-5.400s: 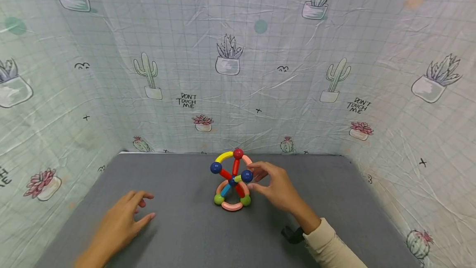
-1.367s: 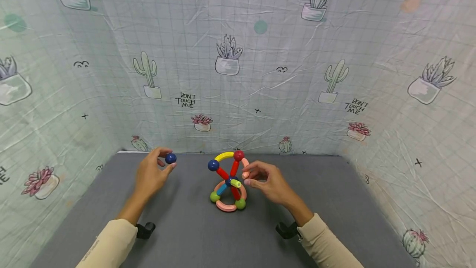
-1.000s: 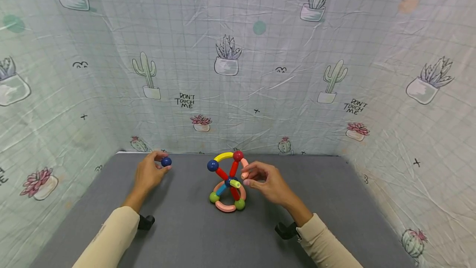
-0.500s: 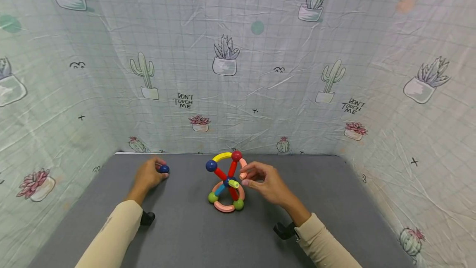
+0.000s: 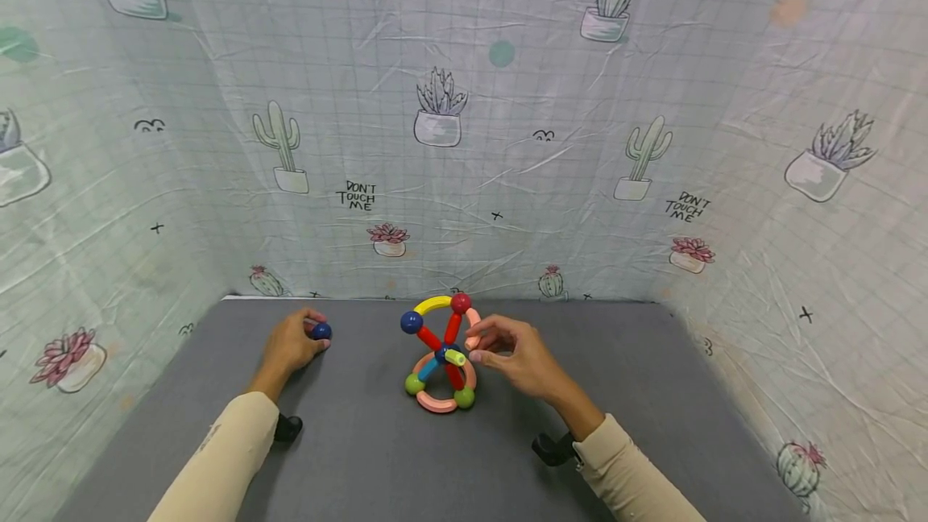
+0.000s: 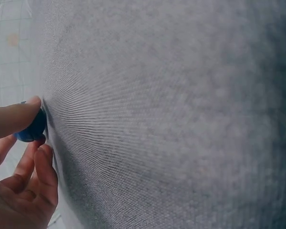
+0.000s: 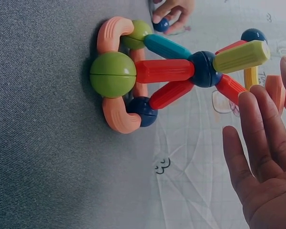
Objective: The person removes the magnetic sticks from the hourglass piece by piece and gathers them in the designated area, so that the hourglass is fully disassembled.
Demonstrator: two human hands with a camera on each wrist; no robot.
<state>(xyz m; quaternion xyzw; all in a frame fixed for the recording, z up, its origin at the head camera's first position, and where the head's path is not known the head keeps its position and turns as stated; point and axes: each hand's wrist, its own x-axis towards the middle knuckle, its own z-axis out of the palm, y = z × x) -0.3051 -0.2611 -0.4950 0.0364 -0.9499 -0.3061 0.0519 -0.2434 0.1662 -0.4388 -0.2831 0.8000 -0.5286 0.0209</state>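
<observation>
On the left I see the left hand (image 5: 288, 342) pinching a glossy blue plastic ball (image 5: 321, 331) between thumb and fingers, low over the grey table (image 5: 362, 441); I can't tell whether it touches. I judge the ball light, hard and slightly slippery, best held across its middle. Centrally stands an upright frame of coloured plastic balls and rods (image 5: 444, 354), likely stiff in its pieces but quick to part at the joints, so I'd steady it by a rod. At its right, the right hand (image 5: 524, 357) lightly holds a curved pink rod (image 5: 474, 342) near its free end, its other fingers fairly straight. My right wrist view shows a dark blue ball (image 7: 143, 111) in the frame's base, hidden from the head view.
</observation>
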